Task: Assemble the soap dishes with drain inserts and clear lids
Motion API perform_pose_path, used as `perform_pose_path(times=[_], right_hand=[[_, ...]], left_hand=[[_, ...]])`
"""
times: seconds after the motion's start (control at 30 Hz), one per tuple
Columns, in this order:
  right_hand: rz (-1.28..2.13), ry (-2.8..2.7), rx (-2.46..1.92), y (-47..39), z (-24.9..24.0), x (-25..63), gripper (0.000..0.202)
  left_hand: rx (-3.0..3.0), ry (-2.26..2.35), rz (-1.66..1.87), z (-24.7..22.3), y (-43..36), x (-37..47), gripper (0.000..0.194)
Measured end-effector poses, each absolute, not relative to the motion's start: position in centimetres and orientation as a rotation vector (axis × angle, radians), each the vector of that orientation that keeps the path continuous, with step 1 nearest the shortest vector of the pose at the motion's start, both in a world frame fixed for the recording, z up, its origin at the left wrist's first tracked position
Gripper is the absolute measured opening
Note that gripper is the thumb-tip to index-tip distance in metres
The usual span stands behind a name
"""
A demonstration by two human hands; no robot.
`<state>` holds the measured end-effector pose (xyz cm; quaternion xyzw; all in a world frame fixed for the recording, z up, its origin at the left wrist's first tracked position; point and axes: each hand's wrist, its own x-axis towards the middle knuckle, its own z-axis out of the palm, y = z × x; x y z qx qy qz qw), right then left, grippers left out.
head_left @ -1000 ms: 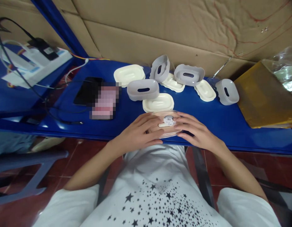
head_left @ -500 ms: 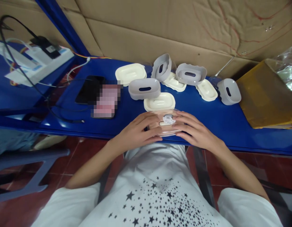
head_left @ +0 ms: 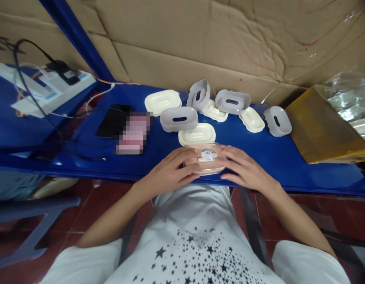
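Observation:
A pinkish oval soap box with a clear lid and a small round label (head_left: 206, 158) lies at the near edge of the blue table (head_left: 289, 157). My left hand (head_left: 167, 173) rests on its left side, fingers curled against it. My right hand (head_left: 244, 169) presses flat on its right side. Both hands grip the box between them. Just behind it sits a cream oval tray (head_left: 197, 134), and beyond that a grey oval shell with a slot (head_left: 179, 118).
More cream trays (head_left: 162, 101) and grey slotted shells (head_left: 232, 101) are scattered along the back of the table. A dark tablet (head_left: 113, 120) and cables lie to the left. A yellow-brown box (head_left: 321, 126) stands at the right. Cardboard lines the wall behind.
The view has shifted slightly, so everything sits a little lower in the frame. Both hands stay on the box in nearly the same hold.

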<state>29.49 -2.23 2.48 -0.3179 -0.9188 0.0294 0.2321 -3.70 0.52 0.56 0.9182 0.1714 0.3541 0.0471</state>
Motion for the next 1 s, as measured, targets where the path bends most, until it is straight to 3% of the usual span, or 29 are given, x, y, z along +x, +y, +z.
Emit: perform_pose_path(times=[0.17,0.27,0.5,0.7,0.83,0.93,1.0], right_hand=[[-0.274,-2.094,-1.533,2.8,4.1,38.1,0.051],[-0.278,-2.134,-1.791,4.7,2.9,41.5,0.057],[-0.205,-2.278,-1.696,3.8,1.4,42.9,0.045],[-0.369,-2.034,-2.035,1.7,1.7,45.5,0.066],[-0.449,-1.949,-2.045,-4.4,1.2,44.7,0.050],[-0.230,-2.114,-1.811,-10.3,1.4,41.7,0.038],[-0.017,-2.188,-1.666,-12.9,1.8,38.6,0.040]], left_hand=[[2.842,0.542,1.041,1.3,-0.2,-3.0,0.017],[2.899,0.483,0.985,1.7,-0.1,-1.8,0.019],[3.111,0.569,0.615,2.4,2.1,2.9,0.045],[2.985,0.814,0.553,2.4,4.0,6.5,0.088],[2.937,0.871,0.676,2.7,3.6,4.4,0.092],[2.926,0.867,0.664,2.7,2.0,1.2,0.092],[2.922,0.778,0.636,2.4,0.7,-0.4,0.088]])
